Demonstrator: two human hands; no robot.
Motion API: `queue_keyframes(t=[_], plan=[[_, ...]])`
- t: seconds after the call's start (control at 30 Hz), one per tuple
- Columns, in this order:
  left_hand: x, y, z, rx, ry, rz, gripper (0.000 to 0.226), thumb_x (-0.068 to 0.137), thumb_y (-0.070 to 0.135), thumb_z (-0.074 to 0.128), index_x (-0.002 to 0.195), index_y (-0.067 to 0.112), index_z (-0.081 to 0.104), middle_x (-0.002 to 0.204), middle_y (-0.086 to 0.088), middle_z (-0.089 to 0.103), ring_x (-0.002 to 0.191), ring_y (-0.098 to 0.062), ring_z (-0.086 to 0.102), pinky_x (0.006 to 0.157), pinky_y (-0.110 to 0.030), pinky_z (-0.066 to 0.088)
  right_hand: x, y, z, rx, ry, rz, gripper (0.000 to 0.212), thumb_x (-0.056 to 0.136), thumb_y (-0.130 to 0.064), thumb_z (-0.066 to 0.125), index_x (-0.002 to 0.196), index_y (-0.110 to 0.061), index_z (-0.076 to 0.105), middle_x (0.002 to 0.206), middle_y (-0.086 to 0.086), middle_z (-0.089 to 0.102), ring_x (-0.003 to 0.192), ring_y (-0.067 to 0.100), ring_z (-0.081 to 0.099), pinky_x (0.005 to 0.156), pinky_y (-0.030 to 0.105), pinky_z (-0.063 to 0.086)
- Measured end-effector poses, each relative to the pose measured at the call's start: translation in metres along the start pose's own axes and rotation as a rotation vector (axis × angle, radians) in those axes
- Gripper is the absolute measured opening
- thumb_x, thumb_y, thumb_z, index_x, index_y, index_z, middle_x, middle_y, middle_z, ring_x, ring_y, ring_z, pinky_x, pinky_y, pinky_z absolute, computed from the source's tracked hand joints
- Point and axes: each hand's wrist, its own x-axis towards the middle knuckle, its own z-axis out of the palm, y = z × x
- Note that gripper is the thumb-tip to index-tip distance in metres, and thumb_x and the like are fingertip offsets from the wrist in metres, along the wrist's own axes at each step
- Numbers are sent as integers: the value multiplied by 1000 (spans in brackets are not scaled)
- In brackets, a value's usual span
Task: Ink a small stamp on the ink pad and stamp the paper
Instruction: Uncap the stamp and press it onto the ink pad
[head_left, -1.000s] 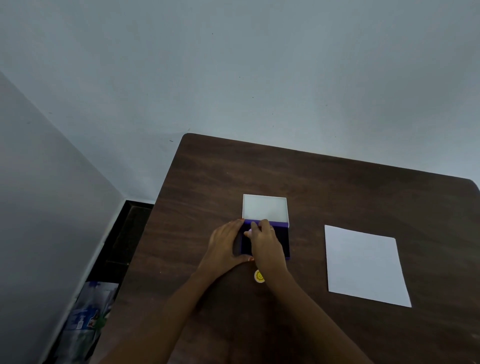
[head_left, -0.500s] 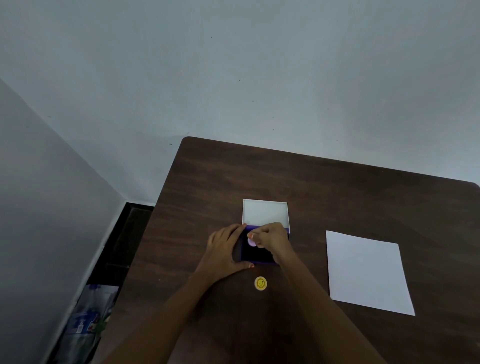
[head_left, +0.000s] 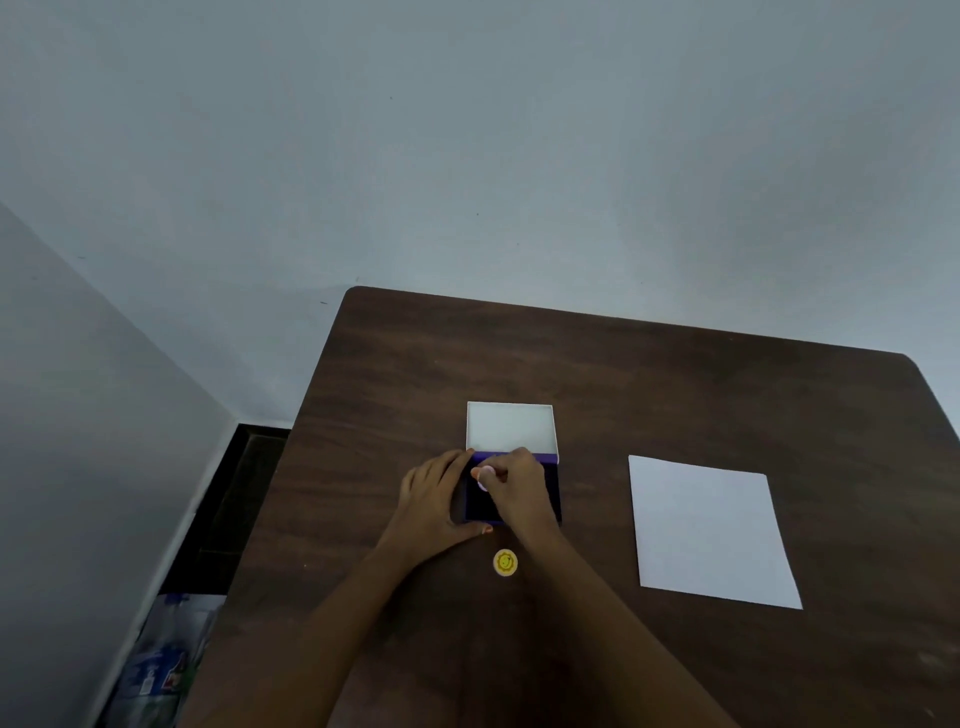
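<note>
Inking: right hand (head_left: 511, 480) pinches stamp (head_left: 484, 475) on pad (head_left: 550, 491); left hand (head_left: 434, 501) flat, bracing.
Risk: tilted stamp inks unevenly; blank paper (head_left: 709, 530) could smudge.

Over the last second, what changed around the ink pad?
The right hand turned and now pinches a small pale stamp over the ink pad. The left hand stayed at the pad's left edge. Yellow stamp and paper unmoved.
</note>
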Motion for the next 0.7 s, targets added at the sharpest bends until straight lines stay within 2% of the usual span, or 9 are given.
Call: queue_keyframes(t=[0.1,0.2,0.27,0.37,0.53,0.6,0.7], plan=[[0,2,-1,1,-17,-21,89,69,53,67,139,22,21,148,-3,29,134,-19,26,109,-37,17,-4,5,3,-43,24,-14,30,84,-20,60,106,0,58,116,17,55,101,24,53,81,21,34],[2,2,-3,-11,-30,-23,92,67,52,69,139,22,20,147,-4,29,134,-20,25,110,-37,17,-2,5,-1,-62,36,-18,31,83,-16,61,109,0,57,118,17,55,103,24,54,86,23,38],[2,3,-5,-14,-47,-16,94,65,51,71,139,24,19,147,-5,29,134,-21,24,110,-38,17,-3,6,-9,28,84,-6,27,82,-13,61,107,-1,60,114,17,60,99,23,56,85,26,42],[2,5,-9,-47,-58,-36,97,62,53,72,138,26,18,148,-4,27,134,-22,23,108,-39,16,-7,12,-27,338,106,80,25,80,-13,65,104,-5,64,107,15,67,88,17,59,73,20,47],[10,20,-15,-50,62,-60,74,77,54,58,136,29,22,148,-3,27,135,-21,21,110,-44,11,-13,28,-66,904,-7,295,28,81,-17,64,107,-10,63,103,4,65,98,16,61,81,26,53],[18,36,-15,-32,114,-45,65,81,50,55,135,27,27,147,-4,31,135,-21,23,110,-44,11,-16,33,-82,1127,-25,333,20,81,-14,63,100,-11,66,99,6,70,95,16,65,71,23,56],[30,66,-11,-20,157,26,52,84,36,57,131,25,35,141,-4,39,132,-20,28,110,-42,13,-22,40,-102,1408,-8,403,8,79,-7,63,81,-9,71,75,6,76,71,14,72,52,20,55]])
